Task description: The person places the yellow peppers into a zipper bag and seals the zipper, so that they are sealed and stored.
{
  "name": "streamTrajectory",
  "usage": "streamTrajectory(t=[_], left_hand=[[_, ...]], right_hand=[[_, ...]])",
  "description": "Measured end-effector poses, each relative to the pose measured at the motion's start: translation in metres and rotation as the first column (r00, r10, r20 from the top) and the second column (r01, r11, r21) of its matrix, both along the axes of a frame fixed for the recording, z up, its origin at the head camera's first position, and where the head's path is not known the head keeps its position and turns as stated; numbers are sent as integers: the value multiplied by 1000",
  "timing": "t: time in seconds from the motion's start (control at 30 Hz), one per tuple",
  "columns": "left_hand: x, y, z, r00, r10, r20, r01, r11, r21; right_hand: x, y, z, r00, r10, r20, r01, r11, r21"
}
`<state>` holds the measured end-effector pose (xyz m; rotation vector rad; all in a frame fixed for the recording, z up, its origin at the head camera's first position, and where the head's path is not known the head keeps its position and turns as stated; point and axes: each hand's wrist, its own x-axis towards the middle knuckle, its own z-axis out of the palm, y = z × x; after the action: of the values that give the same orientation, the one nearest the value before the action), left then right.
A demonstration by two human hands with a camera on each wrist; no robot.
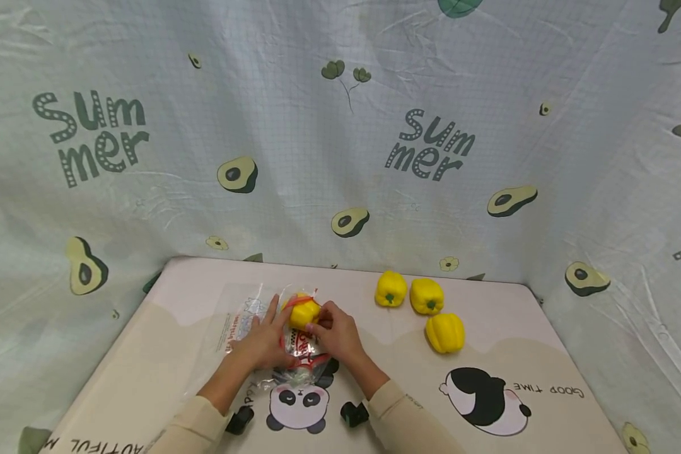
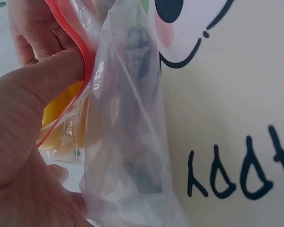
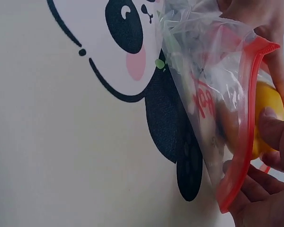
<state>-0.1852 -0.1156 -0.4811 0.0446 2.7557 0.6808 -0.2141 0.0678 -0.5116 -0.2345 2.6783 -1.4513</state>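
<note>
On the panda-print table mat lies a clear zip bag with a red seal. A yellow pepper sits in its open mouth. My left hand holds the bag's left side. Its thumb pinches the red rim, with the pepper behind it. My right hand grips the pepper from the right. In the right wrist view a fingertip presses on the pepper just inside the red seal.
Three more yellow peppers lie in a loose group right of my hands. Another flat clear bag lies left of them. An avocado-print cloth walls in the back and both sides.
</note>
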Motion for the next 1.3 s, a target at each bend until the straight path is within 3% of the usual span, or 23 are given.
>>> streamTrajectory(t=[0.3, 0.73, 0.9, 1.03, 1.3], left_hand=[[-1, 6, 3, 1000, 14, 3, -14, 1000, 1], [-4, 4, 6, 1000, 25, 12, -25, 999, 28], [-5, 3, 10, 1000, 19, 2, -19, 999, 31], [-4, 4, 12, 1000, 19, -6, -19, 1000, 21], [-4, 7, 10, 999, 25, -39, -27, 999, -34]], right_hand=[[-1, 1, 2, 998, 44, 36, -46, 997, 61], [-1, 4, 6, 990, 107, 87, -113, 992, 62], [-2, 2, 6, 987, 134, 88, -144, 982, 121], [-3, 0, 6, 985, 148, 86, -161, 971, 177], [-2, 0, 7, 985, 144, 92, -158, 972, 174]])
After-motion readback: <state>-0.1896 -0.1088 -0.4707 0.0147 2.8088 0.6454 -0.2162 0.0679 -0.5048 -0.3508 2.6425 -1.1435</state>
